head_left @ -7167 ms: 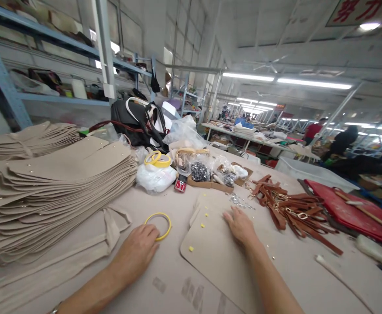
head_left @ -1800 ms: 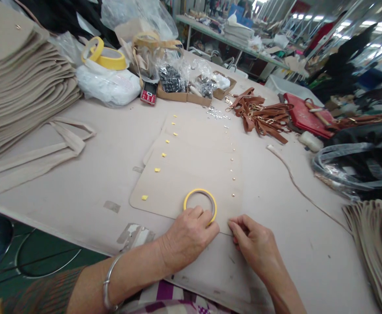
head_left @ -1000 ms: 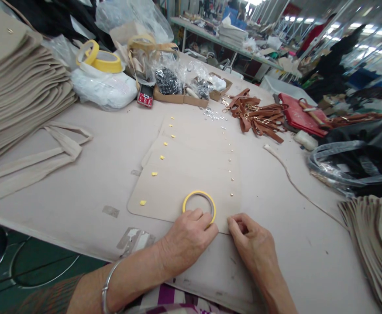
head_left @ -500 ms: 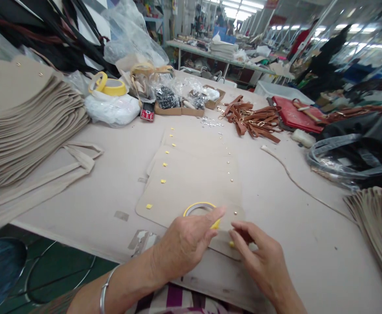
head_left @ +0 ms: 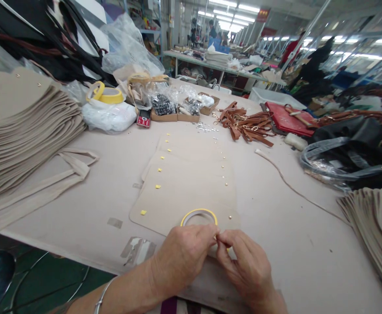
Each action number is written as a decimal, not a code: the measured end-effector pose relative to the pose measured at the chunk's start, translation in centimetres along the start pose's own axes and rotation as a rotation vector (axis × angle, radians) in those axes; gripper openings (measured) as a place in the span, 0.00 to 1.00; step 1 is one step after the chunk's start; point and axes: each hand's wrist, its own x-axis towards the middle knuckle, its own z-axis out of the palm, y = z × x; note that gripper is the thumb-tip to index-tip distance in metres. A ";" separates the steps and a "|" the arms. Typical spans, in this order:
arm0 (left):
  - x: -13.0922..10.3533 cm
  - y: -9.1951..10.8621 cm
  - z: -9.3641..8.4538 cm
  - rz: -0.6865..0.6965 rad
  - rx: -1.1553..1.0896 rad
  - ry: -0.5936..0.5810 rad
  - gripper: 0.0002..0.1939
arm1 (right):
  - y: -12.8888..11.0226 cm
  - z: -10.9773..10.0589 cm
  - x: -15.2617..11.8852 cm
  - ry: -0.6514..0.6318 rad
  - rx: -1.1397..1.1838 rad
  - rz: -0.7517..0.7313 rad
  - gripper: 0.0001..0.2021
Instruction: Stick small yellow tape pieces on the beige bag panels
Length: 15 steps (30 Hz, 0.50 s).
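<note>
My left hand [head_left: 187, 250] is closed around the near side of a roll of yellow tape [head_left: 199, 212], its thumb and forefinger pinched together. Against those fingertips, my right hand [head_left: 245, 261] pinches at the tape's loose end, which the fingers mostly hide. Both hands are over the near edge of a beige panel [head_left: 184, 192], the front one of several overlapping panels laid in a row. Small yellow tape pieces [head_left: 143, 213] mark their left side, and small metal studs [head_left: 230, 217] run down the right. A bit of yellow shows beneath my right fingers.
Stacked beige panels [head_left: 30, 126] rise at the left, with more panels [head_left: 374, 226] at the right edge. Behind are yellow tape rolls [head_left: 112, 96], small boxes [head_left: 164, 117] of hardware and brown straps [head_left: 246, 124]. A thin cord [head_left: 289, 183] and black bag [head_left: 354, 152] lie right.
My right hand has moved left and its fingertips now meet my left fingers at the tape. My left fingers have closed into a tighter pinch. The view has shifted slightly.
</note>
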 end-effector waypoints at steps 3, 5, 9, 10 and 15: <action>0.5 0.0 -0.2 -0.021 0.009 -0.042 0.07 | 0.0 0.2 0.0 0.036 0.005 0.057 0.07; 1.0 -0.1 -0.2 -0.015 0.054 -0.040 0.07 | 0.0 0.2 0.0 0.041 0.059 0.169 0.06; 1.9 -0.2 0.1 0.054 0.137 0.031 0.08 | 0.1 0.2 0.2 -0.023 0.369 0.641 0.07; 2.0 -0.2 0.2 0.080 0.136 0.058 0.09 | 0.3 0.2 0.2 -0.043 0.473 0.764 0.09; 2.1 -0.6 0.6 0.122 0.135 0.149 0.10 | 3.6 -0.1 -0.2 -0.033 0.737 1.161 0.16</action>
